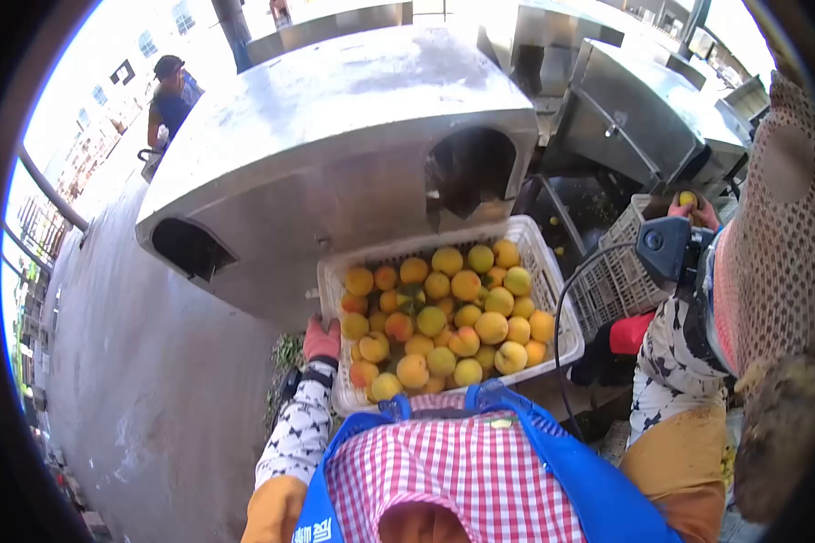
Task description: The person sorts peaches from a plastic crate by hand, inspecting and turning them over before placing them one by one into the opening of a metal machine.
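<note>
A white plastic crate (566, 312) full of yellow-orange fruits (492, 328) stands in front of my body. At its left side my left hand (321, 340), in a pink glove, is closed on the rim, with the fingers partly hidden. Far to the right, my right hand (704, 215) holds a single yellow fruit (687, 198) between its fingers, above an empty-looking white crate (607, 290). Black devices with a cable are strapped near both wrists, and the right one covers part of that hand.
A large metal machine housing (362, 100) with two dark openings rises behind the fruit crate. More metal units (643, 109) stand at upper right. A co-worker's mesh sleeve (770, 226) is close at right. Another person (170, 100) is at upper left. Grey floor (154, 362) lies left.
</note>
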`<state>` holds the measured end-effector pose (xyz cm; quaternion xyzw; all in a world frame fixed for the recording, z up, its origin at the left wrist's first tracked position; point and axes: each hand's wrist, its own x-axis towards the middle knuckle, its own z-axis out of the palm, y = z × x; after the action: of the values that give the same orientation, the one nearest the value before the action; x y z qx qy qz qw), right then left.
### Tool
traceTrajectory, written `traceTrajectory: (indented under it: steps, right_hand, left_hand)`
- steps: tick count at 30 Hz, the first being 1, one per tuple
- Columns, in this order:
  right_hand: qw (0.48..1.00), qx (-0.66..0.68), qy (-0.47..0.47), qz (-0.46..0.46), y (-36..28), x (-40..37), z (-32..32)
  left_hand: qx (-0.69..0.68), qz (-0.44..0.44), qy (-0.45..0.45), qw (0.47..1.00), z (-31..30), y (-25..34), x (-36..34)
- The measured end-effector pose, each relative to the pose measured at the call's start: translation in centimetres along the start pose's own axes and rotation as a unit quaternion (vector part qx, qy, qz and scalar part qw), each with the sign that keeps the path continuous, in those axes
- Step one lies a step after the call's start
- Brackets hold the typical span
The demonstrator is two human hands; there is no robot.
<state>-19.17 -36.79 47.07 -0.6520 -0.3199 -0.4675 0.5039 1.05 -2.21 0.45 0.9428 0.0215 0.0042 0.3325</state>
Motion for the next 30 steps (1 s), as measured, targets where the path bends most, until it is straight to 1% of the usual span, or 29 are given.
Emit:
traceTrajectory:
  steps: [1,2,3,4,5,6,7,8,10,12,13,14,15,16,17,18,19,20,21,22,23,24,25,27,28,29,30]
  right_hand:
    - [1.000,0.003,-0.002,-0.008,0.0,0.1,0.2]
    - [1.000,0.004,-0.006,-0.020,-0.1,0.6,0.4]
    - [0.999,-0.009,-0.004,-0.047,-0.2,2.6,0.3]
    - [0.998,-0.007,0.001,-0.060,-0.1,3.2,0.1]
    - [0.997,-0.008,0.006,-0.073,-0.2,2.7,0.4]
    - [0.998,-0.010,0.008,-0.063,0.7,1.8,1.2]
    - [0.999,-0.015,0.004,-0.050,1.6,1.0,1.7]
    - [0.999,-0.026,0.004,-0.046,2.0,0.3,2.6]
    - [0.997,-0.055,0.013,-0.053,2.6,-0.3,3.8]
    - [0.994,-0.089,-0.002,-0.058,2.8,-0.4,5.1]
    - [0.993,-0.108,-0.005,-0.048,3.2,-0.9,5.3]
    - [0.992,-0.123,-0.010,-0.024,3.6,-1.9,5.6]
    - [0.989,-0.145,-0.018,0.010,4.2,-3.1,5.4]
    - [0.985,-0.162,-0.027,0.059,5.2,-5.1,4.9]
    - [0.976,-0.180,-0.036,0.122,6.7,-7.4,4.5]
    - [0.953,-0.195,-0.005,0.234,7.7,-10.8,4.0]
    - [0.906,-0.244,-0.042,0.344,9.6,-14.1,2.5]
    - [0.868,-0.292,-0.126,0.381,11.7,-18.2,1.1]
    - [0.839,-0.310,-0.190,0.404,13.6,-22.2,0.7]
    - [0.786,-0.344,-0.273,0.435,15.0,-26.5,0.2]
    - [0.697,-0.403,-0.382,0.453,16.3,-30.1,0.1]
    - [0.636,-0.407,-0.450,0.477,17.2,-31.9,0.7]
    - [0.637,-0.404,-0.450,0.478,18.1,-32.9,2.0]
    - [0.464,-0.486,-0.512,0.535,19.8,-34.6,4.2]
    - [0.482,-0.496,-0.536,0.484,21.8,-37.9,3.5]
    - [0.483,-0.489,-0.539,0.487,21.7,-36.9,3.3]
    - [0.520,-0.437,-0.492,0.545,21.3,-34.3,3.3]
  left_hand:
    - [-0.011,-0.034,-0.031,0.999,-1.4,1.9,-0.7]
    - [0.002,-0.031,-0.035,0.999,-1.5,2.2,-1.0]
    - [0.022,-0.026,-0.060,0.998,-0.8,1.4,-0.5]
    - [0.048,-0.005,-0.051,0.998,-0.3,0.2,-0.4]
    - [0.070,0.016,-0.041,0.997,0.0,1.0,0.3]
    - [0.075,0.016,-0.052,0.996,-1.4,2.3,-0.4]
    - [0.138,0.126,0.016,0.982,-2.7,3.9,-1.6]
    - [0.193,0.243,0.084,0.947,-2.9,5.0,-1.8]
    - [0.091,0.364,0.008,0.927,-1.0,4.7,-0.6]
    - [0.035,0.321,-0.172,0.931,1.7,6.0,0.0]
    - [0.028,0.321,-0.170,0.931,1.8,7.9,-0.2]
    - [-0.035,0.288,-0.252,0.923,2.3,9.4,0.3]
    - [0.033,0.330,-0.282,0.900,2.8,10.7,0.7]
    - [0.088,0.381,-0.291,0.873,3.9,12.7,1.3]
    - [0.076,0.388,-0.294,0.870,5.1,14.2,1.8]
    - [0.185,0.372,-0.364,0.833,6.0,14.9,1.6]
    - [0.293,0.348,-0.424,0.783,6.7,15.4,1.5]
    - [0.288,0.348,-0.429,0.782,7.0,15.6,1.2]
    - [0.308,0.344,-0.434,0.774,7.2,15.9,1.0]
    - [0.328,0.341,-0.436,0.766,7.3,16.3,0.8]
    - [0.351,0.336,-0.435,0.758,7.4,16.8,0.9]
    - [0.350,0.334,-0.435,0.759,7.5,17.4,0.7]
    - [0.361,0.324,-0.436,0.758,7.4,17.8,0.4]
    - [0.371,0.315,-0.441,0.754,8.0,18.2,0.6]
    - [0.371,0.330,-0.431,0.754,8.3,18.0,0.9]
    - [0.372,0.342,-0.423,0.752,8.4,17.5,1.1]
    - [0.377,0.338,-0.429,0.748,8.4,16.2,1.5]
